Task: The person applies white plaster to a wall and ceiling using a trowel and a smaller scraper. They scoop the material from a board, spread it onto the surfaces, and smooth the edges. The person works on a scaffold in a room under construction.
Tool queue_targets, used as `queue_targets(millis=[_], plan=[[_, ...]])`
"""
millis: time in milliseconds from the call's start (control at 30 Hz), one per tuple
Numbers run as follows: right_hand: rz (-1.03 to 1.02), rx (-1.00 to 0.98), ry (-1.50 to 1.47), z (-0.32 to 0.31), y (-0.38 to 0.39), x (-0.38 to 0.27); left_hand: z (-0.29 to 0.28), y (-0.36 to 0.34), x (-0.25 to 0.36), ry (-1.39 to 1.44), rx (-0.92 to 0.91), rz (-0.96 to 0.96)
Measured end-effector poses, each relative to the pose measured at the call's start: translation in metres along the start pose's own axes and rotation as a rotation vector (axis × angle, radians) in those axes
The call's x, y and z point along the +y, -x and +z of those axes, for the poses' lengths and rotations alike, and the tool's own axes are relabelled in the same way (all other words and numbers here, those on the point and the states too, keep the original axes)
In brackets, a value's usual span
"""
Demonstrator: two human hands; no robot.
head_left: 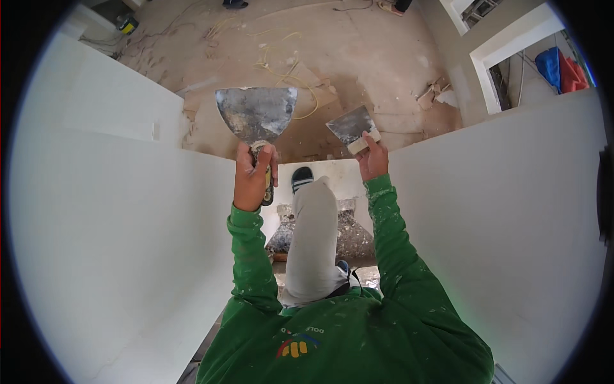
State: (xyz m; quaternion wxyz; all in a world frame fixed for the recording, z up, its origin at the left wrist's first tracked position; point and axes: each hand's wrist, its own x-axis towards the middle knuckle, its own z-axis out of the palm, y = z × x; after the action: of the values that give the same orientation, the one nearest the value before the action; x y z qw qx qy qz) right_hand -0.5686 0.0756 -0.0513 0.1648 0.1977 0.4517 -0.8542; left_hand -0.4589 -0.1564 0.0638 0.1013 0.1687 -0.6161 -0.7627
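My left hand [254,176] is closed round the handle of a wide putty knife [257,112], its flared grey blade pointing away from me and smeared with dried white filler. In my right hand [373,160] I grip a smaller, square-bladed scraper [354,125] by its pale back edge, the blade tilted up and to the left. The two tools are held apart at about the same height. Both green sleeves are flecked with white. One leg in light trousers [313,237] reaches forward, ending in a dark striped slipper [302,176].
Smooth pale walls [121,224] flank me on both sides. Ahead, the dusty brown floor [371,57] has a yellow cord [310,105] and torn sheeting on it. Other people's feet [235,4] show at the far edge. A window opening [531,64] lies at the right.
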Motion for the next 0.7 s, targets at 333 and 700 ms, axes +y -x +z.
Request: queue_targets(millis=[333,700], plan=[[0.08,0.026,0.313,0.029,-0.099,-0.001,-0.064,-0.13,0.003,-0.059,0.114,-0.078],[0.083,0.316,0.814,-0.056,-0.055,-0.011,-0.104,-0.113,-0.12,-0.85,-0.119,-0.625]])
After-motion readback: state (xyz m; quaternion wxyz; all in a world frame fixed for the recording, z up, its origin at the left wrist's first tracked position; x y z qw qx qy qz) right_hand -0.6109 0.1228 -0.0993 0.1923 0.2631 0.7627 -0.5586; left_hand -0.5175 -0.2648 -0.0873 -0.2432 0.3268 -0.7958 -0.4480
